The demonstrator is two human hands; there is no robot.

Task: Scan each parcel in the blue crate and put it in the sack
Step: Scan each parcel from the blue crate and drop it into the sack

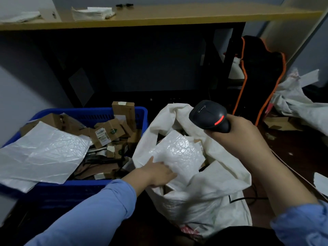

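The left hand, coming out of a blue sleeve, is at the mouth of the white sack. It holds the white padded parcel by its near left edge, with the thumb along the edge and the fingers closed on the wrapping. The parcel is tilted and lies half inside the open top of the sack, on other parcels that are already inside.

The right hand is above the right side of the sack. Its fingers are wrapped around the handle of the black scanner. The head of the scanner points to the left and down, and a red light shows on it.

The blue crate stands on the floor just to the left of the sack, and its right wall is touching the sack or very near to it. Inside are many small cardboard boxes, some with labels. A large flat white mailer lies over the left part and hangs over the near rim.

Behind all this stands the desk with folded white material on its top. To the right a black bag with orange trim leans beside its leg, and more white sacks lie on the floor.
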